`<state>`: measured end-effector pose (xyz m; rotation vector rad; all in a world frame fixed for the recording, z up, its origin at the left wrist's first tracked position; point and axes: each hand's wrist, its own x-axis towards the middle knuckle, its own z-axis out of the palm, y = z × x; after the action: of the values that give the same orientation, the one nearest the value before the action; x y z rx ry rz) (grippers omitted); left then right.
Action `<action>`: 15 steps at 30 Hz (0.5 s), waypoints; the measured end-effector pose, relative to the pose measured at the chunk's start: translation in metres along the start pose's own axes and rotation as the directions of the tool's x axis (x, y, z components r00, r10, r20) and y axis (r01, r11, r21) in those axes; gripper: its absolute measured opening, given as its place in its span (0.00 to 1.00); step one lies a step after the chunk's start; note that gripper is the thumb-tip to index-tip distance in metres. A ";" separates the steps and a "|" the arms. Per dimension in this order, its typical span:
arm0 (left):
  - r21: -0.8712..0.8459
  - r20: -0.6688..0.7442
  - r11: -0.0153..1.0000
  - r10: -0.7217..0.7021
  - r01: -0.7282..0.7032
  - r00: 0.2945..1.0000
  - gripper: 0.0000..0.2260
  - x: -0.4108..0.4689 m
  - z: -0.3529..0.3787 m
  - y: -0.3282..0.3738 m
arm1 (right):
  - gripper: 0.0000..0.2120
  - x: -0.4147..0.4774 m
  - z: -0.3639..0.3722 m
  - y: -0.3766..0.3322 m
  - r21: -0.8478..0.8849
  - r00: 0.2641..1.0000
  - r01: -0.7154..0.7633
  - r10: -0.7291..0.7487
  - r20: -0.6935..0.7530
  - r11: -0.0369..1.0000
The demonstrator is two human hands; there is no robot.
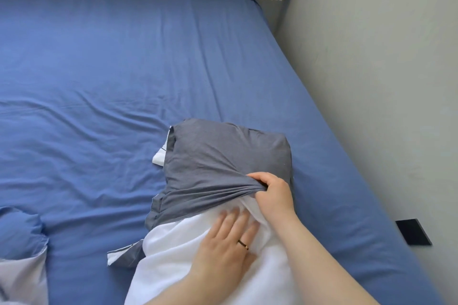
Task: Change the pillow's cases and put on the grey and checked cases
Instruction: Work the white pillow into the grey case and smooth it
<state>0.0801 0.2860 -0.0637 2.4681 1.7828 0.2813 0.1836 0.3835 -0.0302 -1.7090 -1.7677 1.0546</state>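
Person visible only as two forearms and two hands. Left forearm (173, 287) and right forearm (322, 255) are bare along all their visible length, and the right hand (273, 193) is bare as well. Left hand (226, 240) wears a single ring (243, 245): a thin band, gold-toned with a darker edge, seated low on one finger; that hand's fingertips are blurred, so finer detail is unreadable.
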 end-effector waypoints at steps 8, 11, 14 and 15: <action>0.026 0.477 0.899 -0.395 0.437 0.785 0.39 0.030 0.052 -0.027 | 0.14 0.009 0.009 -0.015 0.003 0.982 -0.052 0.051 0.184 0.999; 0.099 0.420 0.874 -0.471 0.476 0.776 0.38 0.029 0.061 -0.034 | 0.13 0.001 0.004 -0.029 0.073 0.962 -0.007 -0.013 0.273 0.997; 0.040 0.428 0.858 -0.477 0.512 0.767 0.39 0.028 0.066 -0.032 | 0.18 -0.004 -0.013 -0.043 0.176 0.970 -0.007 -0.036 0.242 0.984; 0.026 0.450 0.861 -0.465 0.509 0.763 0.38 0.027 0.067 -0.032 | 0.18 -0.004 -0.018 -0.044 0.213 0.976 -0.010 -0.037 0.216 0.977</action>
<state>0.0715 0.3250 -0.1327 1.7119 2.0353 -0.2169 0.1701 0.3865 0.0157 -1.4966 -1.7190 1.4182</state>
